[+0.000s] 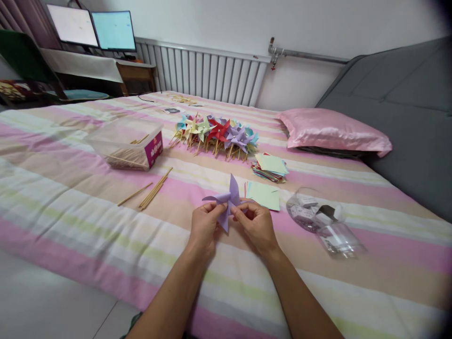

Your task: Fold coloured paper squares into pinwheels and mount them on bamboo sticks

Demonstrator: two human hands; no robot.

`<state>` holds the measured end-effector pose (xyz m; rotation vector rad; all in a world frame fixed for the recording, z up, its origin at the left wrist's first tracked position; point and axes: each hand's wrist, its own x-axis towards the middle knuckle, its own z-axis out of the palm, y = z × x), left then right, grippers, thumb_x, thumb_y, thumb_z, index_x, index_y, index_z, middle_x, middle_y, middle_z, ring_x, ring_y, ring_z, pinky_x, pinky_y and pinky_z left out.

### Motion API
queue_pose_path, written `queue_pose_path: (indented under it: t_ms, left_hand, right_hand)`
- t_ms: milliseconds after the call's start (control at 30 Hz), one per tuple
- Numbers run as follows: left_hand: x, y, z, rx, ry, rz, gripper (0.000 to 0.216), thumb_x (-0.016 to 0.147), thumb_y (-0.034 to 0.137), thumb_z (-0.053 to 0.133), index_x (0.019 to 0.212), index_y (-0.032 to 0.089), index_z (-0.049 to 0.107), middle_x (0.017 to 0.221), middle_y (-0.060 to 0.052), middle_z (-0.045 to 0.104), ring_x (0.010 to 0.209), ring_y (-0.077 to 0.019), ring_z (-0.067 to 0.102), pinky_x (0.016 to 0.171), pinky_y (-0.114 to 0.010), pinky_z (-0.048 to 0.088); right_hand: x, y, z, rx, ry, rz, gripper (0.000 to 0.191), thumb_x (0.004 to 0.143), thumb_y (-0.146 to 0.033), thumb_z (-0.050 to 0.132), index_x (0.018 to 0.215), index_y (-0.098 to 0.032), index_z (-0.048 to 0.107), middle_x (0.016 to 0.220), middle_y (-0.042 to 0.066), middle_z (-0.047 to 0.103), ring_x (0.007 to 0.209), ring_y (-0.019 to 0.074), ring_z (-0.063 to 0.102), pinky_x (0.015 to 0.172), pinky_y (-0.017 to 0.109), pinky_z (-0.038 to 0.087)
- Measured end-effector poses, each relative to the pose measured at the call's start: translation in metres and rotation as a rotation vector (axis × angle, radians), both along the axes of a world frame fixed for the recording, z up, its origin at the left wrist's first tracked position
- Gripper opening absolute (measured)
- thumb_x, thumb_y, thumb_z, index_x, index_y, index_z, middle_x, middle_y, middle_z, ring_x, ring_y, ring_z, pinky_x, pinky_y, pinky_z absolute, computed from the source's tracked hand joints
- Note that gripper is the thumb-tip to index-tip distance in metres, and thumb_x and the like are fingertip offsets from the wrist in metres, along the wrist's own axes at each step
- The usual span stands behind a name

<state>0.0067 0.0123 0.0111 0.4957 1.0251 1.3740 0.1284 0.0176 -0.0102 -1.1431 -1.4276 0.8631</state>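
A purple paper pinwheel (233, 190) is held just above the bed, its points folded in toward the middle. My left hand (205, 223) pinches it from the left, thumb near the centre. From the right, my right hand (257, 225) grips it with thumb and fingers, also close to the centre. Whether a pin sits under the thumbs is hidden. Just beyond my right hand lie pale green paper squares (265, 195), and behind them a taller stack of coloured paper (271, 165). Several finished pinwheels on sticks (219, 131) lie in a row farther back.
Left on the striped bed (88, 207) are loose wooden sticks (155, 189) and a clear plastic box (123, 141) holding more sticks. To the right lie a clear round container (310, 209) and a clear plastic cup (339, 238) with small pieces. A pink pillow (332, 129) rests by the headboard.
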Motion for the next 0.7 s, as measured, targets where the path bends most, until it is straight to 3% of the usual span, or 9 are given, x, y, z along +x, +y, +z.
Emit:
queue_pose_path:
  t_ms: [333, 500, 700]
  left_hand:
    - [0.0001, 0.0005, -0.0049, 0.012, 0.109, -0.002, 0.020, 0.054, 0.025, 0.079, 0.062, 0.011, 0.067, 0.053, 0.000, 0.060, 0.046, -0.0077, 0.050, 0.046, -0.019, 0.036]
    - [-0.0005, 0.0009, -0.0038, 0.097, 0.226, 0.032, 0.014, 0.055, 0.022, 0.077, 0.059, 0.011, 0.070, 0.055, -0.002, 0.063, 0.050, -0.0069, 0.051, 0.049, -0.018, 0.036]
    - [-0.0044, 0.0014, -0.0062, 0.145, 0.317, 0.021, 0.014, 0.058, 0.024, 0.077, 0.059, 0.012, 0.070, 0.055, -0.001, 0.063, 0.049, -0.0070, 0.049, 0.048, -0.019, 0.034]
  right_hand:
    - [0.0016, 0.0008, 0.0019, -0.015, -0.022, -0.067, 0.020, 0.073, -0.034, 0.071, 0.064, -0.016, 0.070, 0.094, 0.010, 0.070, 0.085, 0.0213, 0.066, 0.067, 0.027, 0.048]
    - [0.0027, 0.0012, 0.0022, -0.036, -0.007, -0.033, 0.024, 0.073, -0.035, 0.071, 0.059, -0.016, 0.068, 0.085, 0.007, 0.070, 0.066, 0.0154, 0.062, 0.061, 0.025, 0.045]
    - [0.0028, 0.0027, 0.0004, -0.096, 0.054, -0.018, 0.026, 0.070, -0.037, 0.073, 0.056, -0.016, 0.066, 0.081, 0.004, 0.069, 0.064, 0.0136, 0.059, 0.061, 0.025, 0.043]
